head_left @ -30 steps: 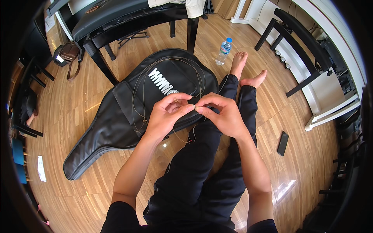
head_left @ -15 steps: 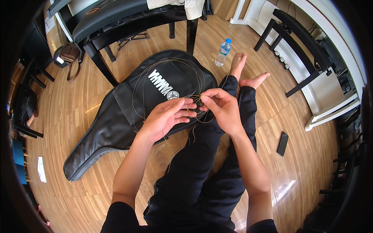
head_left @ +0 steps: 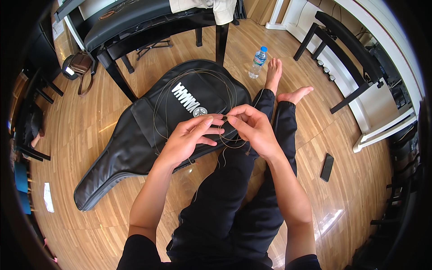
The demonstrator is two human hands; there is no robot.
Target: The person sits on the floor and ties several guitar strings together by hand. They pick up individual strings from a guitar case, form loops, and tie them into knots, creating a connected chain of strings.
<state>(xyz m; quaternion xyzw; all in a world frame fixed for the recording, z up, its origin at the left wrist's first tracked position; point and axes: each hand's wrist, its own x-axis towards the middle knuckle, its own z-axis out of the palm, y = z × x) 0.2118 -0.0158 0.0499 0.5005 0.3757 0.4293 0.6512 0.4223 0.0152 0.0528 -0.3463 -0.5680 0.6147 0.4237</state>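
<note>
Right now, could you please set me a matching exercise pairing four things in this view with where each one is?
Things:
1. thin wire string
2. black guitar bag
3. water bottle
4. dark phone

Places:
A. upright on the wooden floor, beside the bare foot farther from the camera
B. flat on the floor to the person's right, beside the legs
C. looped between the fingertips of the left hand and the right hand
D. lying on the floor under the hands, stretching to the person's left

Pairs: 1-C, 2-D, 3-A, 4-B
</note>
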